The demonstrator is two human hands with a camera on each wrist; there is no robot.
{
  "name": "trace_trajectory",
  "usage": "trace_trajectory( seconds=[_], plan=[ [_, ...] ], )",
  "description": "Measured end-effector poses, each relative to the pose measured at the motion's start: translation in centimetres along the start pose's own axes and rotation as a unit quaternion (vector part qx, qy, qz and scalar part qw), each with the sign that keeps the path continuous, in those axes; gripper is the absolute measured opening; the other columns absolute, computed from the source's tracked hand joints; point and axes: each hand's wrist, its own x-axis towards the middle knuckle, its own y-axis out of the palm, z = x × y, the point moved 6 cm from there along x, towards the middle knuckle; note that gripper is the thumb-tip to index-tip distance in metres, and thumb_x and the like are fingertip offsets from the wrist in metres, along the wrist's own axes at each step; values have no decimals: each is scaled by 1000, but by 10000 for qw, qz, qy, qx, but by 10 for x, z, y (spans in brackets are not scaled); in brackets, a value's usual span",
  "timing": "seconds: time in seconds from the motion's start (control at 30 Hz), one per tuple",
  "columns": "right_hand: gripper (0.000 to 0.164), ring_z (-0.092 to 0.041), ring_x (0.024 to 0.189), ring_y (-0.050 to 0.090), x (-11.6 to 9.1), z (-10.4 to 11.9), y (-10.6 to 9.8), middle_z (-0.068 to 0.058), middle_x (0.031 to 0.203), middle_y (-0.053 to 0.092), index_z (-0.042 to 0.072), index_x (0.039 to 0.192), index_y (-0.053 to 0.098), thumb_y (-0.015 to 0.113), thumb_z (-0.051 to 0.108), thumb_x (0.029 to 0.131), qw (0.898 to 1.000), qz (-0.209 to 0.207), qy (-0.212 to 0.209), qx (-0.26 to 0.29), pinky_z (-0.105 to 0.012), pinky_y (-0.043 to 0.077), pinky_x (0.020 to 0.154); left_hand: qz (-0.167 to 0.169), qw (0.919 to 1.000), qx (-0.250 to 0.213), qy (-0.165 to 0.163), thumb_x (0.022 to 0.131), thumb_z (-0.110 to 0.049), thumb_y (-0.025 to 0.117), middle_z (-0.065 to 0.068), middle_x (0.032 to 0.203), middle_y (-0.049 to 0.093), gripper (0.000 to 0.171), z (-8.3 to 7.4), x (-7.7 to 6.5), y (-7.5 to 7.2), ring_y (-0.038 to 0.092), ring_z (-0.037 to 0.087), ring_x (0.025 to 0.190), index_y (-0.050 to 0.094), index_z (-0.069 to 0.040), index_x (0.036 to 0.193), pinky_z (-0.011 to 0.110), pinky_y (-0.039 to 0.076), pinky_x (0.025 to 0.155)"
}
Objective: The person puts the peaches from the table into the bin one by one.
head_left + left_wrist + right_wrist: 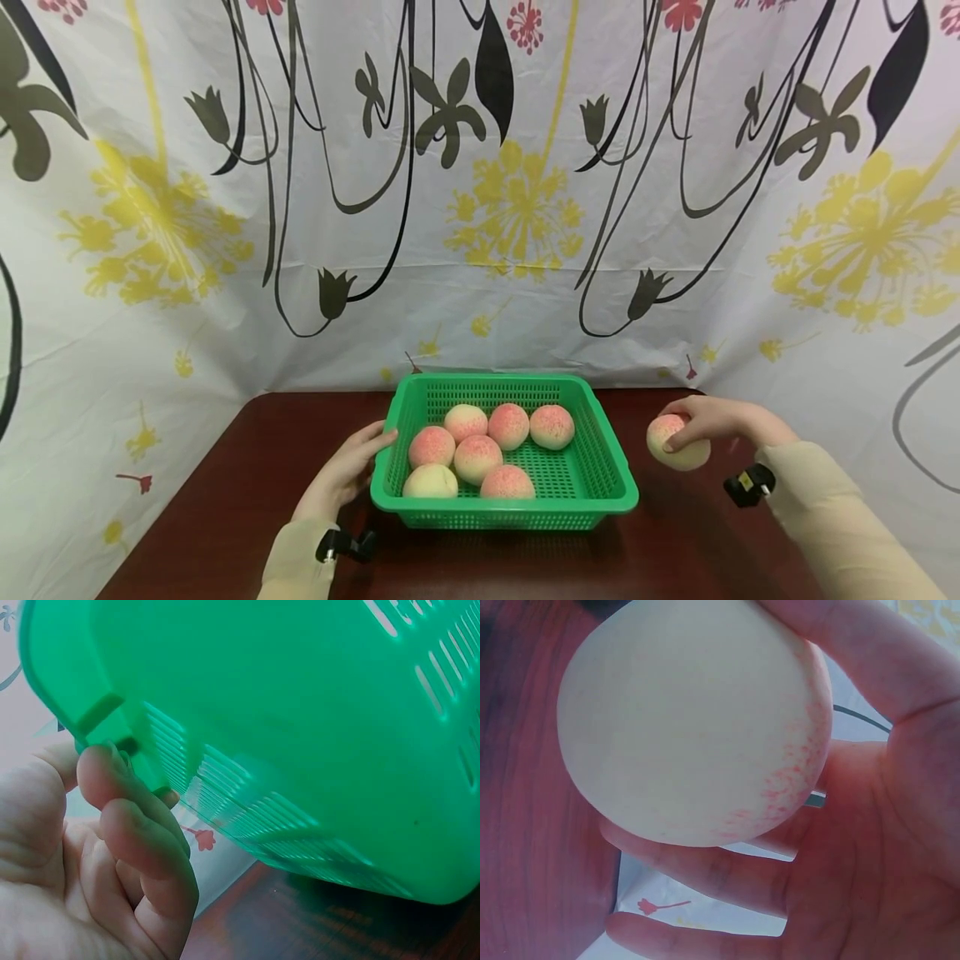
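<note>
A green plastic basket (615, 467) stands on the table with several pink-and-cream peaches in it, among them one peach (552, 427) at its right back and a paler peach (431, 482) at the front left. My left hand (348, 467) grips the basket's left rim, thumb over the top and fingers under the edge; the left wrist view shows the fingers (142, 832) bent beneath the rim. To the right of the basket, my right hand (708, 419) holds a single peach (686, 454) between thumb and fingers. Up close, this peach (690, 727) is mostly cream with red specks.
The dark red-brown table (247, 492) reaches back to a white curtain (480, 333) printed with flowers and stems, which hangs behind and at both sides. A black wrist camera (750, 485) is strapped to the right forearm, another wrist camera (347, 546) to the left.
</note>
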Motion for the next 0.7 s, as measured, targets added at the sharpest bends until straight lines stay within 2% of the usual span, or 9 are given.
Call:
trace_trajectory(
  seconds=[0.27,0.5,0.7],
  plan=[
    [52,-19,88,57,5,13,-5,-5,103,61,-5,124,58,74,23,84,9999,41,-66,105,-38,48,73,49,10000,-32,9,97,-39,59,24,133,52,66,-1,0,-2,65,29,101,35,-7,149,38,55,77],
    [55,-19,86,56,9,25,-6,-3,101,61,-2,128,57,74,27,84,9999,69,70,-111,-38,48,68,76,10000,16,21,98,-39,58,22,130,55,64,0,-2,-1,66,28,99,36,-7,148,37,55,75],
    [59,-21,88,58,13,30,-7,-4,105,60,3,131,56,75,31,83,9993,37,346,-128,-45,49,62,127,9999,55,61,98,-39,58,22,132,53,65,-1,-2,1,65,29,101,35,-7,149,38,54,76]
  ],
)
